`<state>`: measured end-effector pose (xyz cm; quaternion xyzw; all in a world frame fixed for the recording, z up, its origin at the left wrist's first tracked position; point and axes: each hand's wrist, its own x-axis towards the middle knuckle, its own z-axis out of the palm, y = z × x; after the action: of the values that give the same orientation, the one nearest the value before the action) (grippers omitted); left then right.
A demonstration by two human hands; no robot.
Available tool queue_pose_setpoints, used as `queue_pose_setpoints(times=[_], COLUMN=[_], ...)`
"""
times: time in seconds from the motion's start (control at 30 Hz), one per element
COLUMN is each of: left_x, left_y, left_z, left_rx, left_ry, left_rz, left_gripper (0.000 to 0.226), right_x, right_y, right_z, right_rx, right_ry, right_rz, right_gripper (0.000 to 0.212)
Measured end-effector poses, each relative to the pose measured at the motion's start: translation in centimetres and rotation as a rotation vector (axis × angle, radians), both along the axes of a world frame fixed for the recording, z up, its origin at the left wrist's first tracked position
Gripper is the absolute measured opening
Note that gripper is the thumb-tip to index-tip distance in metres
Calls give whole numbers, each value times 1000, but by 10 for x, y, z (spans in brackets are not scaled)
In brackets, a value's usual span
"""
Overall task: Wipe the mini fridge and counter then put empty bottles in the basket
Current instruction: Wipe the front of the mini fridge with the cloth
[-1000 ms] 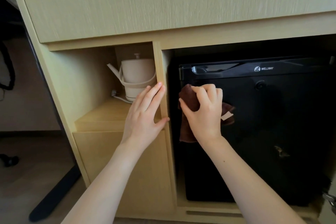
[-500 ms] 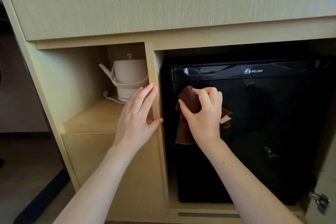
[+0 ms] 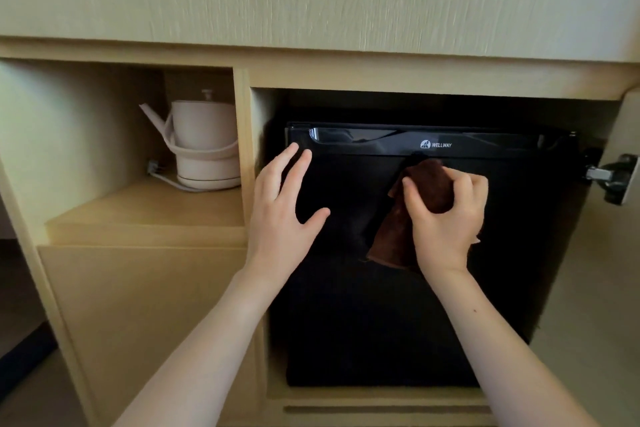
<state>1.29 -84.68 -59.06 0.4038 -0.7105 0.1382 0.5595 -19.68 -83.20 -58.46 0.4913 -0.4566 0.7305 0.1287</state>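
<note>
A black mini fridge (image 3: 353, 322) sits in the right bay of a pale wooden cabinet, its door closed. My right hand (image 3: 446, 218) grips a bunched brown cloth (image 3: 429, 184) and presses it against the upper middle of the fridge door, just under the logo. The cloth's loose end hangs down to the left of my wrist. My left hand (image 3: 280, 211) lies flat with fingers spread on the upper left of the fridge door, beside the wooden divider. No bottles or basket are in view.
A cream electric kettle (image 3: 204, 146) with its cord stands on a shelf in the left bay. A wooden divider (image 3: 244, 156) separates the bays. The cabinet door's metal hinge (image 3: 613, 177) juts out at the right. A wide wooden panel runs overhead.
My right hand has carried the cloth rightward across the fridge door. My left hand has left the wooden divider and now rests on the fridge door. The view has shifted right and closer.
</note>
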Motion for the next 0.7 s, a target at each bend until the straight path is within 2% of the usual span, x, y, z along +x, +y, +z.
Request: queue_pose_setpoints(times=[0.07,0.13,0.27,0.3,0.4,0.57,0.63,0.7], left_x=[-6,-9,-11,-11,-11,-19,-29,-42], left_y=[1,1,0,-1,-2,-3,1,5], left_z=[-4,-6,-10,-11,-15,-17,-17,-16], left_rx=[40,66,136,151,153,144,129,118], left_ry=[110,162,218,213,208,212,151,106], left_rz=[-64,-88,-83,-89,-93,-18,98,191], left_gripper=[83,85,88,88,87,84,79,77], right_x=[0,3,6,3,-20,-69,-68,-57], right_y=[0,0,0,1,2,7,6,5], right_z=[-2,-4,-7,-6,-2,3,2,4], right_rx=[-11,-10,29,38,29,23,-5,-13], right_ry=[-72,-59,230,254,137,-348,-399,-319], right_rz=[-19,-38,-30,-24,-45,-94,-102,-97], right_gripper=[36,36,35,35,35,37,35,32])
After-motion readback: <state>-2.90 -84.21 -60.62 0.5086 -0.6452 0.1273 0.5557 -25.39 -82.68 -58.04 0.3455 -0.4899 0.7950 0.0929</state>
